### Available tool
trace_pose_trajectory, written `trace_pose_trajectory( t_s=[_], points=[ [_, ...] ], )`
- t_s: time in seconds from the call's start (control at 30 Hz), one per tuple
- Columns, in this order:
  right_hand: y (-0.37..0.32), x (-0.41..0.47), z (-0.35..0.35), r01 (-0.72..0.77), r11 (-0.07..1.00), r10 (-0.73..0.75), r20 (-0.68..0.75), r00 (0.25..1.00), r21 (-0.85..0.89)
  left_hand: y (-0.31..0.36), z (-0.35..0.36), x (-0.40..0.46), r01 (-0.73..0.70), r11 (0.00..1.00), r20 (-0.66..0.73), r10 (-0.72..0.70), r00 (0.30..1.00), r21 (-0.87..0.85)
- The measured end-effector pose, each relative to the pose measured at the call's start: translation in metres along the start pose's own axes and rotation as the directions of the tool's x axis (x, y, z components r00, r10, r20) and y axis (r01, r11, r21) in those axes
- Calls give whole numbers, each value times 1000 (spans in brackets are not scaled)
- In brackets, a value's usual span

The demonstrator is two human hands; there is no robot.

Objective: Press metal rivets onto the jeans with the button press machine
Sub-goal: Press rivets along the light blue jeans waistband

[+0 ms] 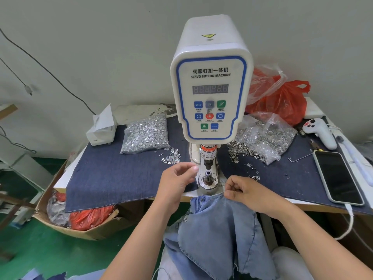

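Note:
The white servo button machine [211, 87] stands on a table covered with dark denim cloth [121, 174]. Its lower die [207, 176] sits bare under the punch. My left hand [177, 180] hovers just left of the die with fingertips drawn together; whether a rivet is between them is too blurred to tell. My right hand [244, 196] pinches the top edge of the light blue jeans [218, 229], which hang from the table's front edge down over my lap. A bag of silver tacks [145, 136] lies left of the machine and a bag of rivet caps [266, 138] lies to its right.
Loose tacks [171, 157] and loose caps [254, 174] lie near the die. A phone [339, 178] on a cable, a white handheld controller [321, 134] and a red plastic bag [282, 102] are at the right. A tissue box [101, 130] sits at the back left. A cardboard box [90, 233] stands on the floor.

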State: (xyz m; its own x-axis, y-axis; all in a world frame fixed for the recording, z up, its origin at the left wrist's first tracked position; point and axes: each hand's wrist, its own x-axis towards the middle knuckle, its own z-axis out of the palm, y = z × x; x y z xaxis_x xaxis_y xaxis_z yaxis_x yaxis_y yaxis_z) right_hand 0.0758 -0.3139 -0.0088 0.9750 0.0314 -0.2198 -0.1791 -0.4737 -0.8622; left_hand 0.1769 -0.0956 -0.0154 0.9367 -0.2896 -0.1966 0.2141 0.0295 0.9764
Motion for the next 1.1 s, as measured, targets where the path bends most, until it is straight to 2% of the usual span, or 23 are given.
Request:
trace_pose_trajectory(
  t_s=[0.17, 0.53, 0.77, 0.9, 1.1],
  points=[
    [0, 0, 0, -4, 1000, 4, 2, 1000, 6, 0, 19, -9, -56, 985, 65, 46, 997, 162],
    [6, 2, 0, 9, 1000, -9, -4, 1000, 6, 11, 22, -13, -128, 942, 63, 114, 991, 310],
    [9, 2, 0, 12, 999, -12, 8, 1000, 31, 20, 23, -13, -214, 791, 86, 202, 976, 574],
    [9, 3, 0, 17, 999, -17, 10, 1000, 31, 23, 25, -17, -244, 752, 108, 226, 968, 612],
    [9, 3, 0, -4, 999, 3, 29, 1000, 43, 8, 12, -34, -270, 798, 9, 316, 949, 539]
  ],
)
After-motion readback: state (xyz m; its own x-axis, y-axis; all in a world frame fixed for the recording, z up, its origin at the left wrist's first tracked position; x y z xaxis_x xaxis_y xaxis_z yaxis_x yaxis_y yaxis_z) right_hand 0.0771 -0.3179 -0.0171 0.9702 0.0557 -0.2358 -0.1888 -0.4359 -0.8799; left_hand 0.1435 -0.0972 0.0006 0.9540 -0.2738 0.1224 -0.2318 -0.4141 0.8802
